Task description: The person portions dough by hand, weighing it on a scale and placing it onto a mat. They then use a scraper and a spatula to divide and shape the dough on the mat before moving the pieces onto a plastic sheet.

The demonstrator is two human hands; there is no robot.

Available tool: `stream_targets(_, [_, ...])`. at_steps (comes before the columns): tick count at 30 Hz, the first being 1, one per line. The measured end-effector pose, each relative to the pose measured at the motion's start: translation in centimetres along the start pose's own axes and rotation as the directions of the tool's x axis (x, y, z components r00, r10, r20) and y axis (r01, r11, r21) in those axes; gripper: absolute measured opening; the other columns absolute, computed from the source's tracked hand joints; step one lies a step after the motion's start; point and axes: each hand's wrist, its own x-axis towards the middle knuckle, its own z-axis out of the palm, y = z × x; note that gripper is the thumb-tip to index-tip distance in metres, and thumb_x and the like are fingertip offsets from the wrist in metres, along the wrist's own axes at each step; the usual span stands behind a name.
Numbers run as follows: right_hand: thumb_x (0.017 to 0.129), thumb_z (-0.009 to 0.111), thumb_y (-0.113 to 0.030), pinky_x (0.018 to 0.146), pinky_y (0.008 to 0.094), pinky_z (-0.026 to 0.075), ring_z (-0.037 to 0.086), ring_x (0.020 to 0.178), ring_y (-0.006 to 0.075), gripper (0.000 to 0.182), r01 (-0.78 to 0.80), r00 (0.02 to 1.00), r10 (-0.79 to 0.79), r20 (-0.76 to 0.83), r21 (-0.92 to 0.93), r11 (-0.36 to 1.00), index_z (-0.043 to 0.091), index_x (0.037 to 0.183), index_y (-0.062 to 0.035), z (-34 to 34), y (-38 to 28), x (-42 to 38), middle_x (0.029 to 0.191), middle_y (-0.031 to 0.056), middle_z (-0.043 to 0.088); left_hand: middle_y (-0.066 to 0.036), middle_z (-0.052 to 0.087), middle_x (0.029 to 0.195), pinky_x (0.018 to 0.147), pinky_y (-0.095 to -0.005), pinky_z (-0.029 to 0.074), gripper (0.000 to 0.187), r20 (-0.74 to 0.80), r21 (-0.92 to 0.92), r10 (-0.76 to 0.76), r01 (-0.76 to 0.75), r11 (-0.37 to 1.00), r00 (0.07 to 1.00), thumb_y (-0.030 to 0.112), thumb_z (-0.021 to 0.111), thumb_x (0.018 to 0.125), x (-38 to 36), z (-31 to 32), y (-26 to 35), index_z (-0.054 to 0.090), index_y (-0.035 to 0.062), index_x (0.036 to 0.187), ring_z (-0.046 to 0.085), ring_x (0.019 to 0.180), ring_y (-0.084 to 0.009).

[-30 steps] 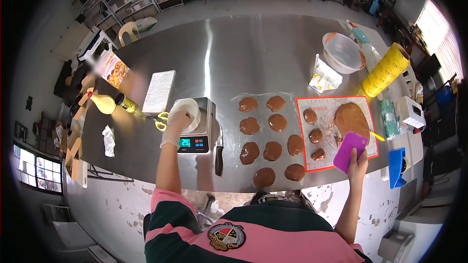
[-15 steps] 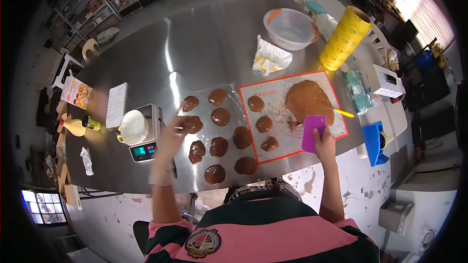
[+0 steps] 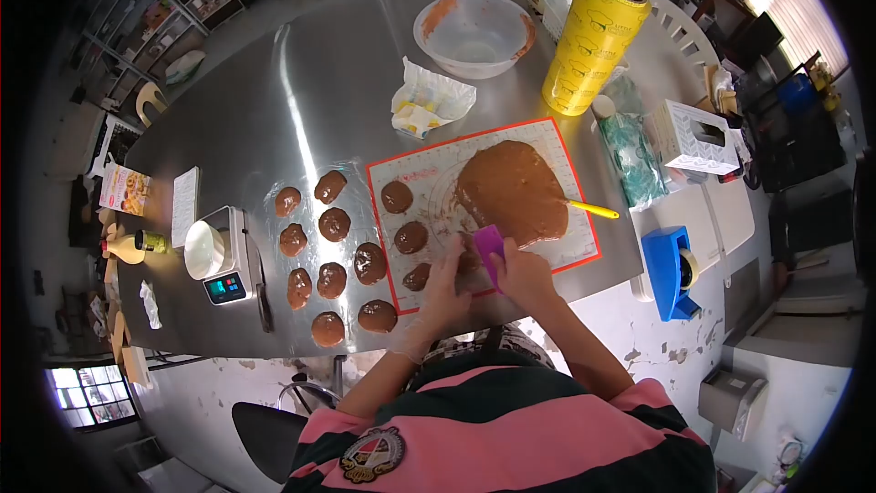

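Note:
My right hand [image 3: 527,279] grips a purple dough scraper [image 3: 490,251] and holds it upright at the near edge of a large spread of brown dough [image 3: 511,187]. Close by on its left is my left hand [image 3: 443,290], in a clear glove, its fingers stretched out and apart beside a small brown lump [image 3: 467,261]. Both hands are over a red-edged baking mat [image 3: 433,164]. Along the mat's left side lie brown rounds [image 3: 411,237]. A yellow-handled tool [image 3: 593,209] rests in the dough; its other end is hidden.
Several glossy brown rounds [image 3: 332,280] lie on plastic film left of the mat. Further left, a kitchen scale [image 3: 239,260] carries a white bowl [image 3: 204,250]. Behind the mat are a crumpled wrapper [image 3: 429,100], a smeared bowl [image 3: 470,36] and a yellow film roll [image 3: 593,46].
My left hand has moved right, from the rounds on the film to the mat. My right hand has brought the scraper left and nearer to it. The camera view has shifted right.

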Motion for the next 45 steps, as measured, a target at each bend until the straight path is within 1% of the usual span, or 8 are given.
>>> stream_targets(13, [0.082,0.05,-0.02,0.05,0.0457,0.046,0.058,0.054,0.0349,0.017,0.19,0.981,-0.19,0.037,0.013,0.982,0.048,0.083,-0.0029,3.4,-0.1,2.0,0.058,0.0172,0.057,-0.024,0.057,0.086,0.064,-0.0463,0.044,0.089,-0.15,0.271,-0.095,0.134,0.953,0.984,0.011,0.063,0.067,1.5,3.6,-1.1,0.007,-0.0066,0.134,0.054,0.073,-0.0412])
stream_targets(25, [0.083,0.051,-0.025,0.058,0.0475,0.047,0.06,0.064,0.0368,0.024,0.071,0.996,-0.072,0.046,0.024,0.997,0.049,0.087,-0.0013,1.9,1.1,9.0,0.068,0.0217,0.06,-0.013,0.058,0.078,0.069,-0.0381,0.044,0.059,-0.216,0.058,-0.159,0.175,0.983,0.963,-0.003,0.058,0.066,0.7,1.3,-0.1,0.039,-0.0052,0.122,0.055,0.075,-0.0277])
stream_targets(29, [0.083,0.052,-0.028,0.062,0.0475,0.046,0.06,0.069,0.0391,0.029,0.045,0.998,-0.051,0.023,0.197,0.979,0.051,0.089,-0.0004,-0.8,5.1,9.4,0.073,0.0231,0.06,-0.008,0.056,0.087,0.073,-0.0328,0.044,0.04,0.052,-0.892,-0.531,0.278,0.357,0.846,0.004,0.055,0.071,-0.4,-2.1,-0.5,0.05,-0.004,0.11,0.054,0.082,-0.0209])
stream_targets(30, [0.083,0.053,-0.029,0.064,0.0468,0.046,0.059,0.072,0.0394,0.029,-0.014,1.0,0.014,0.001,0.2,0.98,0.051,0.091,-0.0005,-1.3,5.7,9.4,0.075,0.0231,0.061,-0.009,0.054,0.093,0.074,-0.0325,0.045,0.036,0.17,-0.984,-0.462,0.127,-0.122,0.871,0.006,0.052,0.073,-0.5,-3.2,-0.4,0.051,-0.0044,0.107,0.054,0.086,-0.0211])
stream_targets(33, [0.082,0.054,-0.028,0.067,0.0456,0.045,0.059,0.075,0.0393,0.03,-0.054,0.996,0.07,-0.056,0.251,0.966,0.053,0.095,-0.0011,-1.5,6.7,8.7,0.079,0.0225,0.061,-0.01,0.053,0.092,0.079,-0.033,0.044,0.037,0.237,-0.943,-0.515,0.066,-0.328,0.824,0.012,0.05,0.075,-0.7,-6.1,0.7,0.05,-0.007,0.106,0.052,0.088,-0.0208])
stream_targets(39, [0.083,0.054,-0.016,0.066,0.0343,0.046,0.061,0.072,0.0228,0.021,0.115,0.985,-0.048,-0.168,0.418,0.901,0.055,0.096,-0.0003,-1.3,4.8,6.3,0.08,0.0134,0.062,-0.017,0.054,0.103,0.084,-0.0347,0.044,0.033,-0.146,-0.929,-0.609,-0.32,-0.187,0.779,0.009,0.049,0.079,-2.9,-17.4,-0.7,0.049,-0.01,0.106,0.053,0.095,-0.0257])
stream_targets(43, [0.084,0.054,-0.018,0.071,0.0372,0.044,0.059,0.074,0.0291,0.025,0.163,0.971,-0.091,-0.22,0.335,0.928,0.054,0.101,0.0009,-1.1,3.0,5.1,0.084,0.0165,0.061,-0.009,0.055,0.104,0.082,-0.0298,0.041,0.032,-0.714,-0.602,-0.372,-0.248,0.759,0.593,0.02,0.055,0.082,-6.0,-29.3,-11.2,0.052,-0.0017,0.106,0.053,0.093,-0.0159])
stream_targets(45, [0.086,0.052,-0.02,0.071,0.037,0.045,0.059,0.077,0.029,0.027,0.106,0.978,-0.012,-0.21,0.444,0.89,0.052,0.101,0.0019,-1.5,-0.2,4.0,0.086,0.0176,0.061,-0.012,0.055,0.105,0.092,-0.0363,0.034,0.041,-0.702,-0.674,-0.524,-0.212,0.707,0.482,0.033,0.052,0.085,-7.0,-35.5,-13.6,0.052,0.0007,0.109,0.05,0.102,-0.022])
